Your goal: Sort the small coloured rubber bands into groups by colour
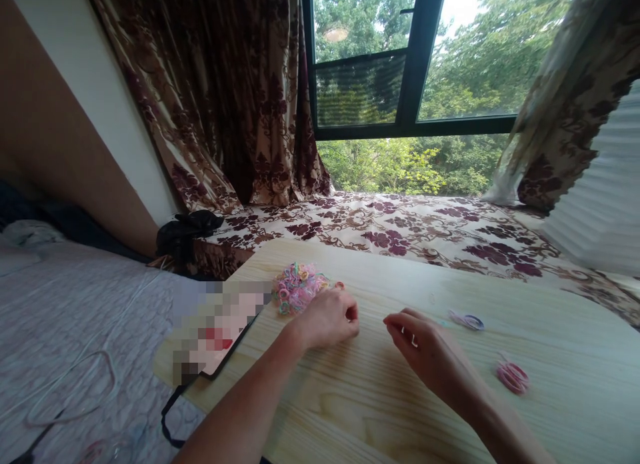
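Left hand point(327, 317) curls beside colourful bands point(299, 287) near the tabletop's point(360, 391) far-left corner; right hand point(420, 344) curls too; I cannot tell whether either grip pinches anything.

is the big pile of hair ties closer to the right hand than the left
No, the pile of hair ties lies right beside the left hand, well away from the right hand.
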A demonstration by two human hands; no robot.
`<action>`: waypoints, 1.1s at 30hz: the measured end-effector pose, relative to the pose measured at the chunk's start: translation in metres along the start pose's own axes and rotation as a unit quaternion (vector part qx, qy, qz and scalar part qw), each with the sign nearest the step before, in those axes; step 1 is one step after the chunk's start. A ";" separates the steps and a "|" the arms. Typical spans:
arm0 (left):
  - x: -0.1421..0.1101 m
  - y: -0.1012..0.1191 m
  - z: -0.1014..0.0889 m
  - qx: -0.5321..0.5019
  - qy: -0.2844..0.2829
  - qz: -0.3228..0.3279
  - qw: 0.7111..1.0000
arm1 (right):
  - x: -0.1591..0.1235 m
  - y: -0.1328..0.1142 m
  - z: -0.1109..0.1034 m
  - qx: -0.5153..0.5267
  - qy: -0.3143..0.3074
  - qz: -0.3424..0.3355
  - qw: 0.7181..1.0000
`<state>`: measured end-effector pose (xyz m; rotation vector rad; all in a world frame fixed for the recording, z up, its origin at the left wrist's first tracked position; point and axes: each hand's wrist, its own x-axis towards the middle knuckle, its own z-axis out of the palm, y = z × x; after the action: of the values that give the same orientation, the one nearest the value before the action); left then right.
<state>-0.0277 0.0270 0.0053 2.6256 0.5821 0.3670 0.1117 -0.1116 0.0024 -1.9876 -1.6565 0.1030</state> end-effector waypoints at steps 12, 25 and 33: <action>-0.001 0.013 0.003 -0.202 -0.029 -0.031 0.978 | 0.000 -0.002 0.004 0.061 0.026 -0.023 0.998; 0.002 0.013 0.006 -0.197 0.026 -0.018 0.980 | 0.002 0.009 -0.006 0.021 0.053 0.019 0.998; 0.008 -0.003 0.008 -0.082 0.096 -0.045 0.991 | 0.011 0.064 -0.031 -0.232 0.119 0.198 0.945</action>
<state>-0.0194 0.0302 -0.0017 2.4133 0.6987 0.6179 0.1834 -0.1188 0.0025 -2.5481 -1.1807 -0.4035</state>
